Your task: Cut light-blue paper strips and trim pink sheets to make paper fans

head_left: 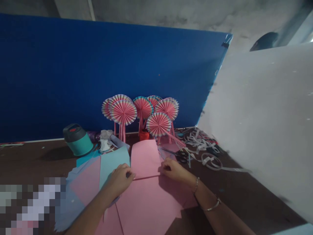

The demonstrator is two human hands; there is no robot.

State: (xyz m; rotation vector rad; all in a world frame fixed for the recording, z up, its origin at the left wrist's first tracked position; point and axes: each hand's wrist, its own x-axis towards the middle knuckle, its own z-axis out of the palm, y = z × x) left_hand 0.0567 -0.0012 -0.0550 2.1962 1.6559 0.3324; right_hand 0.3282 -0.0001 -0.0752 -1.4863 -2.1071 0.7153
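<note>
A pink paper sheet lies between my two hands, its far end curling up and a folded strip along its near edge. My left hand pinches the left end of that edge with fingers closed. At the right end, my right hand has its thumb and fingers pressed together on the same sheet. Larger pink sheets are spread beneath it. Beside my left hand lies a light blue paper sheet, overlapping other pink and lavender sheets.
Round pleated paper fans on pink sticks stand at the back against a blue board. A teal container with a dark lid is at left. Scissors, a tape roll and paper strips lie at right, near a white panel.
</note>
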